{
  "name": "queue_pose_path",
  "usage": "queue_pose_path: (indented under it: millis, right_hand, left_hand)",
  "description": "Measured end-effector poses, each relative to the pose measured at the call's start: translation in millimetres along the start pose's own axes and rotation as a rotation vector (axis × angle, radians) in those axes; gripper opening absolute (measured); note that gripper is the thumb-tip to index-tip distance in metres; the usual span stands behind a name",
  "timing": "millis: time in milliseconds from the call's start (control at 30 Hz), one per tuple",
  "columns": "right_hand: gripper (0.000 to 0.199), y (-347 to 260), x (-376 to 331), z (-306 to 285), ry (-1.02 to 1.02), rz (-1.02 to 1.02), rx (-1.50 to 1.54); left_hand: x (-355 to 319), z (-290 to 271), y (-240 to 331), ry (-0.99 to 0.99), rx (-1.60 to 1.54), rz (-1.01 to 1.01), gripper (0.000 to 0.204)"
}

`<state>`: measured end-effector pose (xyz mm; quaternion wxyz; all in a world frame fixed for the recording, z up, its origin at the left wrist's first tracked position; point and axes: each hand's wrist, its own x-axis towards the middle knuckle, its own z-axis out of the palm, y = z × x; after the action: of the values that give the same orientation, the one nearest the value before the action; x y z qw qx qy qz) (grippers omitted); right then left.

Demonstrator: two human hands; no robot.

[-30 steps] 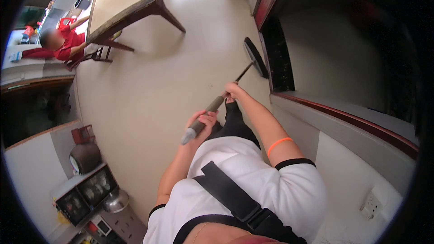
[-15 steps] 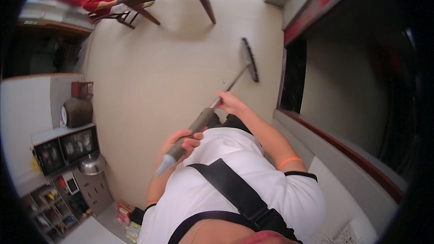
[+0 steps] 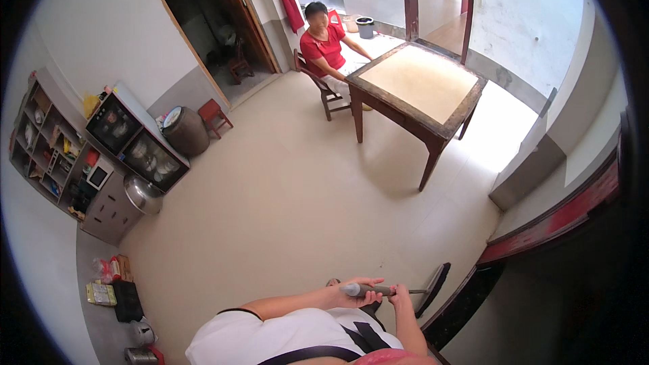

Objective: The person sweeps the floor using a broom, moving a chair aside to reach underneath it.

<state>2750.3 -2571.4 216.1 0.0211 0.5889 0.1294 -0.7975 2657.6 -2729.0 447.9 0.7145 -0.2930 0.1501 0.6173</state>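
A broom (image 3: 435, 288) with a dark, narrow head stands tilted at the lower right, its bristle end near the dark base of the doorway. My left hand (image 3: 365, 295) is closed around the thick grey-brown grip near its pale top end. Lower on the handle, where the grip meets the thin metal pole, my right hand (image 3: 401, 295) is closed too. My forearms partly hide my legs below, and the bristles' contact with the floor is hard to make out.
A person in a red top (image 3: 323, 47) sits on a wooden chair beside a wooden table (image 3: 433, 132). Along the left stand a dark-fronted cabinet (image 3: 135, 138), a large brown jar (image 3: 189, 134), a red stool (image 3: 215, 118) and a steel basin (image 3: 143, 196). Pale floor (image 3: 270, 196) lies between.
The view has tilted up toward the room, so the table and seated person show fully. The broom head now lies farther right, close to the wall. Both hands still hold the broom.
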Motion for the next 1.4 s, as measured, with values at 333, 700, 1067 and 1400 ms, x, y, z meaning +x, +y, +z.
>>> queue_pose_path:
  millis: [333,700,1067,1400]
  right_hand:
    - [0.016,121,-12,169,-0.384,0.260,-0.186]
    - [0.010,135,-93,255,-0.532,0.374,-0.141]
    - [0.019,3,-94,45,-0.235,-0.075,0.103]
    - [0.022,-10,-1,-73,-0.043,-0.012,-0.002]
  left_hand:
    - [-153,3,9,0.094,-0.231,0.345,0.038]
    - [-201,68,-8,0.346,0.279,0.506,0.038]
    - [-78,92,-17,0.174,0.346,-0.023,0.033]
    - [34,56,-34,0.152,0.296,-0.142,0.020]
